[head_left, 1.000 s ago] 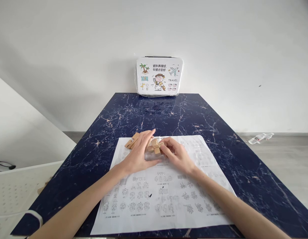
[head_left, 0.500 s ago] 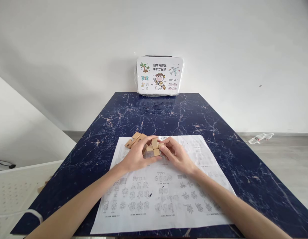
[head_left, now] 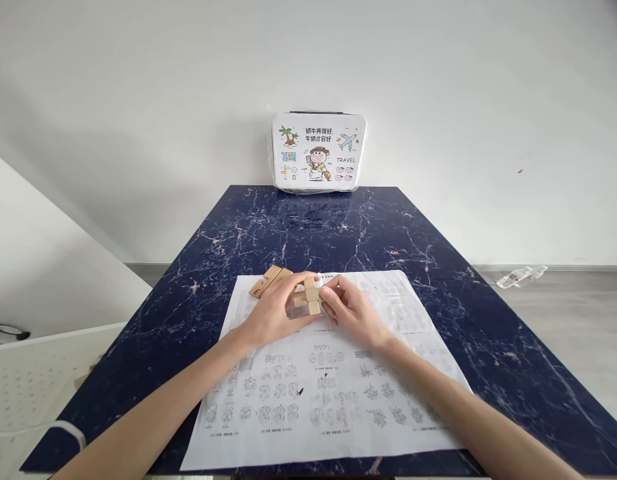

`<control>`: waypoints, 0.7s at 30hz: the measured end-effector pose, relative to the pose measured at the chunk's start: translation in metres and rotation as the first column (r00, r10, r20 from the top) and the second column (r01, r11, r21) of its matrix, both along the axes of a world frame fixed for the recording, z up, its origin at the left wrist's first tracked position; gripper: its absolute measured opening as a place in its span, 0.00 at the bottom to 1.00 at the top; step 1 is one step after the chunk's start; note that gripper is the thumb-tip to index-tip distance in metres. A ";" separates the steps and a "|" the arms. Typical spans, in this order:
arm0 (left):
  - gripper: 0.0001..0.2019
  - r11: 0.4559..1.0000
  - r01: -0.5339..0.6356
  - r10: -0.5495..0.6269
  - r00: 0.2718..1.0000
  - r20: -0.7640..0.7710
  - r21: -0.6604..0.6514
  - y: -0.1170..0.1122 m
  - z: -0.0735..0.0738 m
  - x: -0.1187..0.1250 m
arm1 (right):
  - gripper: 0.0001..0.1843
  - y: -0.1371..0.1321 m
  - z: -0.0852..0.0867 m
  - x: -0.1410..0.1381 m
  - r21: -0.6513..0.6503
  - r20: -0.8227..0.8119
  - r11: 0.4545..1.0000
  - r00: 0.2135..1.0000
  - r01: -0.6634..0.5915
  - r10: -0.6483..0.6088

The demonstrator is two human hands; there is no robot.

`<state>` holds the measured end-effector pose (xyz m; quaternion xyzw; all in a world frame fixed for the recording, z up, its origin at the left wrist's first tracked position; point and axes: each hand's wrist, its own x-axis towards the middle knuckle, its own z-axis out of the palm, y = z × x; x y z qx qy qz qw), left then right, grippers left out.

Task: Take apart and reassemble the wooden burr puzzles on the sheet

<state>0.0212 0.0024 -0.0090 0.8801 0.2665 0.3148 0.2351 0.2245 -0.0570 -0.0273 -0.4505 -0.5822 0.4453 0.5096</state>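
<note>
Sheet (head_left: 288, 450) on table (head_left: 338, 240), blocks (head_left: 259, 289) at the sheet's far left, case (head_left: 293, 180) beyond, before the wall (head_left: 438, 100)

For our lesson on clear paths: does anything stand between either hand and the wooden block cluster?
Nothing visible does: the right hand touches the wooden block cluster, and the left hand curves around it. Other wooden pieces lie past the left hand, not in between.

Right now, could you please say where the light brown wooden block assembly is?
In the head view, the light brown wooden block assembly is just below centre, between left hand and right hand, over the printed white paper.
</note>
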 end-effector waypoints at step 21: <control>0.21 0.638 0.109 -0.075 0.994 -0.080 0.763 0.004 0.014 -0.004 | 0.30 0.000 0.017 0.012 -0.226 -0.133 0.918 0.944 -0.324 0.301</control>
